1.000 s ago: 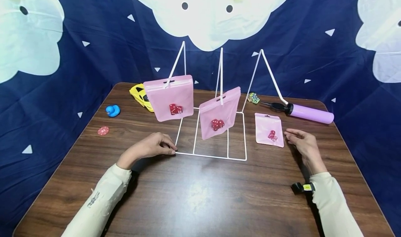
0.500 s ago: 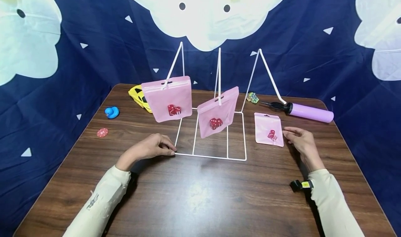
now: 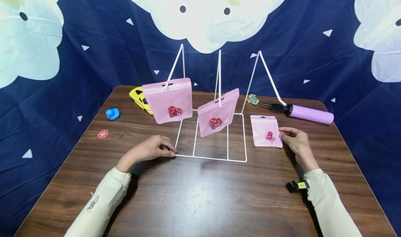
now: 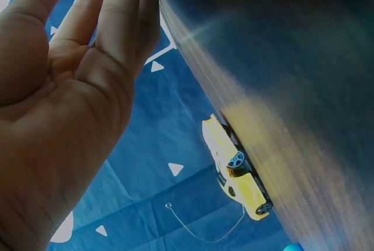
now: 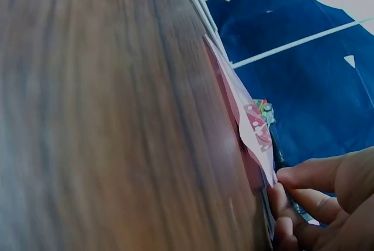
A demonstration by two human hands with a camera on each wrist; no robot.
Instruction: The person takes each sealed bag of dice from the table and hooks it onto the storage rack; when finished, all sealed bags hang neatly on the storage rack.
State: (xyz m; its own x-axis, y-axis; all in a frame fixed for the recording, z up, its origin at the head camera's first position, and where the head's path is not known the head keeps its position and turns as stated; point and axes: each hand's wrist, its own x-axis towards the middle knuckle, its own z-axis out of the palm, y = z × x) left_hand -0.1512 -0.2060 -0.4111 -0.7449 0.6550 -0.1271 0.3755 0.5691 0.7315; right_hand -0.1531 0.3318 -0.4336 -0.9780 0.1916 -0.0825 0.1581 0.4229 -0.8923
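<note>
My left hand [image 3: 149,149] pinches the front left corner of a white wire rack [image 3: 216,158] between thumb and fingers. From two of the rack's arms hang pink zip bags, the left bag [image 3: 156,103] and the middle bag [image 3: 205,113], each with red dice inside. The right-hand arm [image 3: 270,77] carries no bag. Beside the rack, a third pink zip bag [image 3: 258,131] with red dice [image 3: 270,136] lies near the table surface. My right hand [image 3: 299,144] pinches its right edge, and the right wrist view shows thumb and finger [image 5: 310,174] on the bag's edge [image 5: 257,146].
A purple hand pump [image 3: 310,113] lies behind the third bag, near a small green toy [image 3: 252,99]. On the left are a yellow toy car [image 3: 138,97], a blue rubber duck [image 3: 112,113] and a red chip [image 3: 103,134]. Dark blue cloth [image 3: 94,70] surrounds the wooden table [image 3: 200,198].
My right hand has moved left and taken the third bag by its right edge. That bag has shifted slightly left. My left hand stays at the rack corner.
</note>
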